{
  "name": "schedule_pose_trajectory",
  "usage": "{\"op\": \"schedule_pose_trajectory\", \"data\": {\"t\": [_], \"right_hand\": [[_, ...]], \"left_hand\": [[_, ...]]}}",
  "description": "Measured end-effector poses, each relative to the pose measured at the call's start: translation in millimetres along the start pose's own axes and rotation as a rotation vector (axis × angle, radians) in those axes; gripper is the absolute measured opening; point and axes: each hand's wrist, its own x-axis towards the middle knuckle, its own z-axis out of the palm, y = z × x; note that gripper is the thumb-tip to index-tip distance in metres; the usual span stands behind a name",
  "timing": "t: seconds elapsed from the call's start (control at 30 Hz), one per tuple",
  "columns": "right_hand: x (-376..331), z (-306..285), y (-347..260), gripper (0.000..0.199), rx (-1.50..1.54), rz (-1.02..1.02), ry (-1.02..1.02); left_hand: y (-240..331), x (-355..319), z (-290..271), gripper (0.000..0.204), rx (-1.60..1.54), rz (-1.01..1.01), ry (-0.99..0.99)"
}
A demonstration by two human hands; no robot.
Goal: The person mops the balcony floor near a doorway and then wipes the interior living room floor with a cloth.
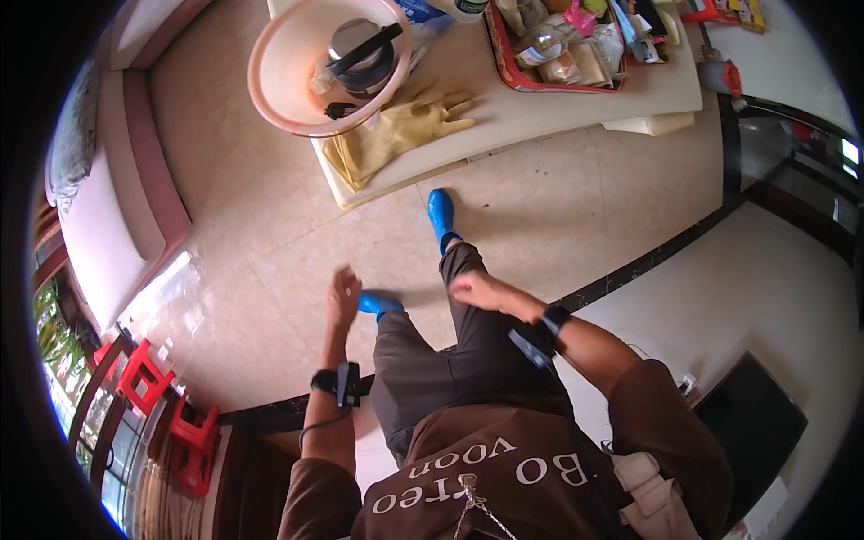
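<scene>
Both hands empty and mid-stride: left hand (343,297) loosely open, right hand (474,290) curled narrow, swinging over the knees. Far ahead, yellow rubber gloves (396,130) drape over the white table (558,103) edge beside a pink basin (288,67) holding a kettle (362,54), seemingly laid out to dry.

A pale cream table (576,103) stood at the top of the view on a floor (270,234) of glossy beige tiles crossed by a dark border strip (648,261). On the table's near corner lay a pair of yellow rubber gloves (396,130), one cuff hanging over the edge. Beside them a wide pink basin (270,67) overhung the table's left edge. A red tray (504,67) of mixed packets rested further right on the tabletop. On the floor stood two feet in blue shoes (441,214), near the table, and red plastic stools (144,378) were grouped at the far left.
</scene>
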Motion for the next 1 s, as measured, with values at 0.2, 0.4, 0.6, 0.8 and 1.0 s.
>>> {"op": "schedule_pose_trajectory", "data": {"t": [0.2, 0.4, 0.6, 0.8, 1.0], "right_hand": [[-75, 60, -76, 0.017, -0.399, 0.128, -0.037], [-57, 152, -105, 0.013, -0.401, -0.189, 0.274], [-45, 223, -151, 0.029, -0.642, -0.351, 0.009], [-59, 219, -164, 0.024, -0.623, -0.458, 0.207], [-114, 182, -180, 0.015, -0.417, -0.352, 0.432]], "left_hand": [[-147, -154, -51, 0.038, 0.204, -0.229, -0.238], [-233, -267, -157, 0.026, -0.402, -0.729, -0.001], [-284, -325, -219, 0.03, -0.646, -0.666, 0.29], [-305, -342, -209, 0.026, -0.649, -0.651, 0.237], [-289, -327, -194, 0.028, -0.634, -0.63, 0.149]]}}
